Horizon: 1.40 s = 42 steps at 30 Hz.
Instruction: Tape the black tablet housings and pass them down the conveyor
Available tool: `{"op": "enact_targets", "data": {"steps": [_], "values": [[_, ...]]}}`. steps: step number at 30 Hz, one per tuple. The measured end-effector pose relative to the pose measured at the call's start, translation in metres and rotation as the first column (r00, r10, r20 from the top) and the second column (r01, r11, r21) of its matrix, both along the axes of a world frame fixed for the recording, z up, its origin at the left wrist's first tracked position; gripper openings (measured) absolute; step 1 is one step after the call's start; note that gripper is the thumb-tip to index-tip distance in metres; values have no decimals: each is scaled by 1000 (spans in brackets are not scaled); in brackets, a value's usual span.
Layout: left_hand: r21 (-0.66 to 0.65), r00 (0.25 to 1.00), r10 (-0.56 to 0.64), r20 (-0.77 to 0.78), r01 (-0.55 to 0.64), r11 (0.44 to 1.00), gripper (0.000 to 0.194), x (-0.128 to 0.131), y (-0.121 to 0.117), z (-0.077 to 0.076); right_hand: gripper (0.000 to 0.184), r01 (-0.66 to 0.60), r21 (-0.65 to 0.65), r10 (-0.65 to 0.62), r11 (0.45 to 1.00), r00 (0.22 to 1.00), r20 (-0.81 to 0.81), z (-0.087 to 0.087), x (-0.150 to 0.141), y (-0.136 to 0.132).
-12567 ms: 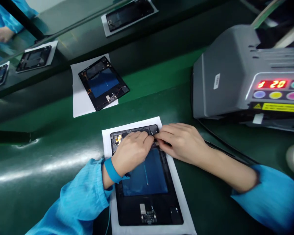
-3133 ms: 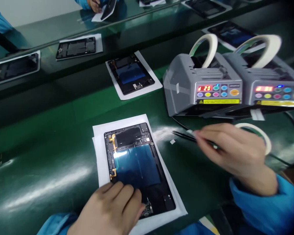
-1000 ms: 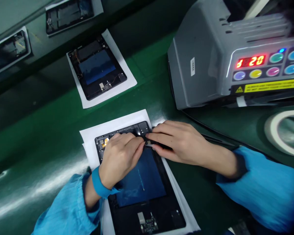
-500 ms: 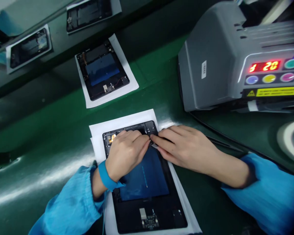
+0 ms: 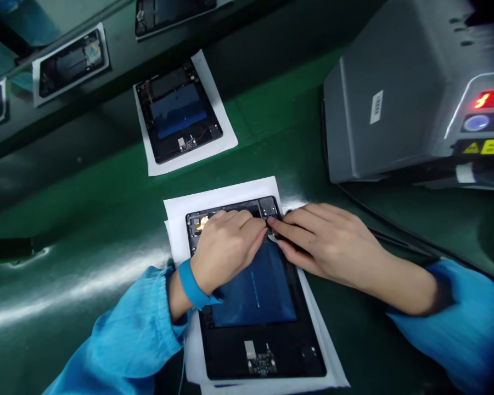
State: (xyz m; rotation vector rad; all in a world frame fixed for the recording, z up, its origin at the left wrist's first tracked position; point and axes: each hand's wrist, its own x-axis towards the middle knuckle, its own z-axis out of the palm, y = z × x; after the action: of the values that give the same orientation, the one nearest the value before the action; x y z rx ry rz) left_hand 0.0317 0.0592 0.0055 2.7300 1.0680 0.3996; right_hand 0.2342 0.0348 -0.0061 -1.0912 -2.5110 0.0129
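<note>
An opened tablet (image 5: 267,348), its inner side up, lies on white paper sheets (image 5: 222,192) in front of me. A blue battery panel (image 5: 267,296) fills its middle, and a small circuit board (image 5: 261,359) sits at the near end. My left hand (image 5: 230,241), with a blue strap (image 5: 193,285) at the wrist, reaches over the far part, thumb and fingers pinched. My right hand (image 5: 325,236) meets it from the right near the tablet's far right corner, its fingers also closed. A small pale piece shows by the right fingertips; what each pinch holds is hidden.
A grey machine (image 5: 387,120) with a lit red display stands at the right, its black cable (image 5: 379,214) running along the bench. Dark tweezers (image 5: 403,244) lie beside my right wrist. Another opened tablet (image 5: 181,115) rests on paper farther back; several more line a raised ledge (image 5: 119,71).
The view has shifted, so the tablet and hands appear farther right and the grey machine is partly cut off. Both hands stay pinched at the same corner of the tablet.
</note>
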Motion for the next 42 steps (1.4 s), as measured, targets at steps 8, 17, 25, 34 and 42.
{"op": "enact_targets", "data": {"steps": [8,17,25,34,42], "values": [[-41,999,2,36,0,999,23,0,2,-1,27,-38,4,38,999,999,26,1,1,-1],[-68,999,3,41,0,998,23,-1,2,-2,17,64,6,-62,998,989,-131,3,3,0],[-85,1000,12,20,-10,996,23,-2,3,-3,13,177,116,-179,977,984,8,3,-8,7],[-87,1000,-2,7,3,996,23,-3,2,-4,11,181,135,-185,974,982,19,2,-13,5],[-78,1000,-4,19,5,997,24,-2,2,-5,13,192,64,-195,979,980,49,2,-13,5]]}}
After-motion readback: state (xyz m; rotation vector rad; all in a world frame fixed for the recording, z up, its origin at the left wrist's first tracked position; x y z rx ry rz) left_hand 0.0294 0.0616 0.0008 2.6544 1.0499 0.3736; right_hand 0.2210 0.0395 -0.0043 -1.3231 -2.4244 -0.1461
